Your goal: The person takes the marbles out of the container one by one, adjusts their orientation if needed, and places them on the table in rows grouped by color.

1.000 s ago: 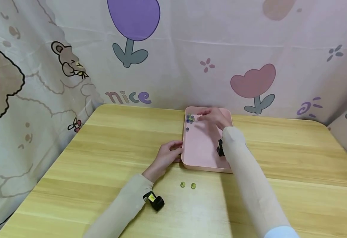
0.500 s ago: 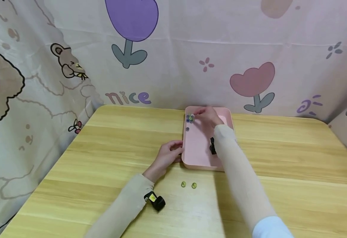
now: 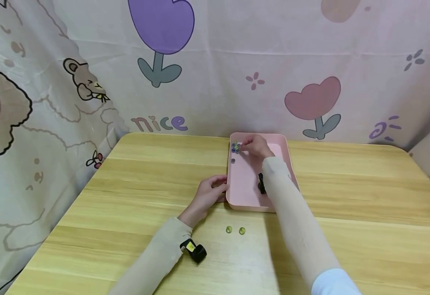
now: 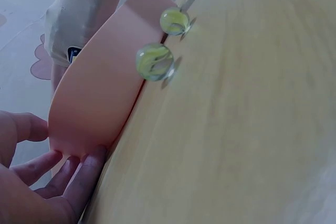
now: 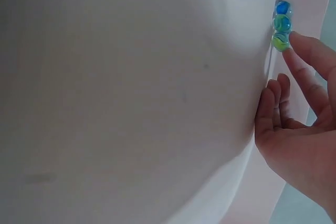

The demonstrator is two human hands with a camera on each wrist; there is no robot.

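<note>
Marble cluster [image 3: 235, 148]: right hand [image 3: 257, 146] closed in on it

Cluster sits in the far left corner of the pink tray [image 3: 242, 188], on the wooden worktop [image 3: 155, 172]. Blue, teal and yellow-green glass, packed together; exact count too small to read from the head view.

Right hand: a second ago, fingers spread and held off to the right of the cluster. Half a second ago, at its edge. Now narrow: thumb and forefinger tips pinch a yellow-green marble [image 5: 280, 42] at the end of the row, other fingers folded against the tray's inner side. Forearm further left than a second ago, over the tray.

Left hand [image 3: 206, 195]: no change. Loosely spread, fingertips resting against the tray's outer wall at the near left.

A single marble [image 3: 233, 161], same spot as before, lies near the left wall, just apart from the cluster on the near side.

Outside the tray, on its near side: one clear-yellow marble [image 3: 229, 229] and a second clear-yellow marble [image 3: 242, 230], side by side, not touching. Both unmoved. Black wrist camera [image 3: 197, 253] on the left sleeve.
</note>
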